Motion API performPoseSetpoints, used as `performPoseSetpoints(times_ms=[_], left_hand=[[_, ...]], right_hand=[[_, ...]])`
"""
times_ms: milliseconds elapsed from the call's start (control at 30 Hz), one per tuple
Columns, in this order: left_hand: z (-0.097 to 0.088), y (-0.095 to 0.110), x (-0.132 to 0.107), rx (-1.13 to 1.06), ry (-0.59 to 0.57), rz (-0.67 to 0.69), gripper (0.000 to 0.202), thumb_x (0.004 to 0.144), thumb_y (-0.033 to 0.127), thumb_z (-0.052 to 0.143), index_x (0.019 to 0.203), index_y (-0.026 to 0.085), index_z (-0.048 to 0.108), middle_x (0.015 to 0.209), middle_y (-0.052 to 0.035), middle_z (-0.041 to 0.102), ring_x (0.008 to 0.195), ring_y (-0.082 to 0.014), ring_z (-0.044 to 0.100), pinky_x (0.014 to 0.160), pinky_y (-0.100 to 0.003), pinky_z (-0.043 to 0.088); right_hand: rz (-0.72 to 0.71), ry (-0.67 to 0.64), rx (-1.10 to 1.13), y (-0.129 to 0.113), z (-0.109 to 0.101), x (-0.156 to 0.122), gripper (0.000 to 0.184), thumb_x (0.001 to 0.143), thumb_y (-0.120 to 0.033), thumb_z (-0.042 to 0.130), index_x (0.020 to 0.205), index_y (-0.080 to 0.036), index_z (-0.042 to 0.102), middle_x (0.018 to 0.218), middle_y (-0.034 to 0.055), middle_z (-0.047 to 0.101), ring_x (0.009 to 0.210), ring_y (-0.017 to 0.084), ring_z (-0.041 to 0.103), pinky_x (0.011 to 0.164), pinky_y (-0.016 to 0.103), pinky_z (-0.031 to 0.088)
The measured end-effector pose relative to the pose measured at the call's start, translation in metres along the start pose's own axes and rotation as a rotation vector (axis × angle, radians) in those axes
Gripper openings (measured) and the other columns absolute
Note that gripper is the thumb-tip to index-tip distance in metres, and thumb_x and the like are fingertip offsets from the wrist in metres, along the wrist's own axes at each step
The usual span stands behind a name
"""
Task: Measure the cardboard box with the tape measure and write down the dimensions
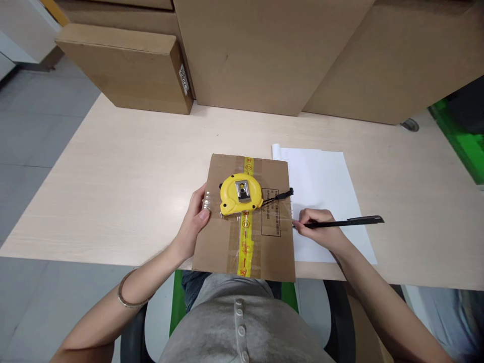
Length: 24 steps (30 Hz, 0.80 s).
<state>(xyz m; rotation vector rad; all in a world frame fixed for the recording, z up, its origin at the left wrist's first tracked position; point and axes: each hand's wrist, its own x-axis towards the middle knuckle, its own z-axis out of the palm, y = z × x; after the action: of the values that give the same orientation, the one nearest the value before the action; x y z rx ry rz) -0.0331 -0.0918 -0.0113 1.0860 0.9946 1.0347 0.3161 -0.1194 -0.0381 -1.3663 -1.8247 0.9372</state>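
Note:
My left hand [193, 222] grips the left edge of a small cardboard box [215, 247], its thumb on the top face. Yellow printed tape runs down the middle of the box. On top lies a yellow tape measure [230, 190] with a metal belt clip and a black wrist strap that reaches to the right. My right hand [319, 227] is closed around a black pen [355, 221], its tip end close to the box's right edge. Beneath that hand are white sheets of paper [321, 176], partly covered by the box.
Large cardboard boxes [264, 55] stand along the back of the pale wooden table [113, 191]. A flatter box [121, 75] with a label stands at the back left. A round metal piece [410, 125] sits at the back right, near something green [461, 141].

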Motion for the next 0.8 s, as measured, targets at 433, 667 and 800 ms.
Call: performPoseSetpoints(times_ms=[433,667,800], left_hand=[[0.0001,0.0031,-0.0015,0.037,-0.008,-0.013,0.067,0.096,0.068,0.062,0.152,0.033,0.052,0.171,-0.0030,0.045,0.166,-0.0375,0.029,0.138,-0.057,0.023],[-0.0023,-0.0002,0.0005,0.060,-0.030,0.018,0.072,0.096,0.070,0.062,0.155,0.030,0.049,0.171,-0.0063,0.045,0.165,-0.0375,0.030,0.138,-0.056,0.021],[-0.0019,0.0008,-0.0003,0.073,-0.025,0.023,0.071,0.096,0.070,0.061,0.154,0.030,0.050,0.171,-0.0071,0.045,0.165,-0.0364,0.031,0.138,-0.055,0.021]], right_hand=[[-0.016,0.008,-0.022,-0.0006,0.0006,-0.0009,0.037,0.088,-0.020,0.067,0.059,-0.022,0.044,0.052,-0.0045,0.045,0.049,0.009,0.037,0.047,0.025,0.028],[-0.001,-0.006,-0.005,-0.0011,0.0003,-0.0010,0.035,0.088,-0.021,0.069,0.058,-0.022,0.049,0.052,-0.0029,0.050,0.048,0.010,0.041,0.047,0.026,0.030],[0.021,-0.011,-0.008,-0.0013,0.0002,-0.0014,0.037,0.088,-0.025,0.071,0.059,-0.022,0.050,0.054,-0.0017,0.053,0.049,0.011,0.043,0.047,0.027,0.032]])
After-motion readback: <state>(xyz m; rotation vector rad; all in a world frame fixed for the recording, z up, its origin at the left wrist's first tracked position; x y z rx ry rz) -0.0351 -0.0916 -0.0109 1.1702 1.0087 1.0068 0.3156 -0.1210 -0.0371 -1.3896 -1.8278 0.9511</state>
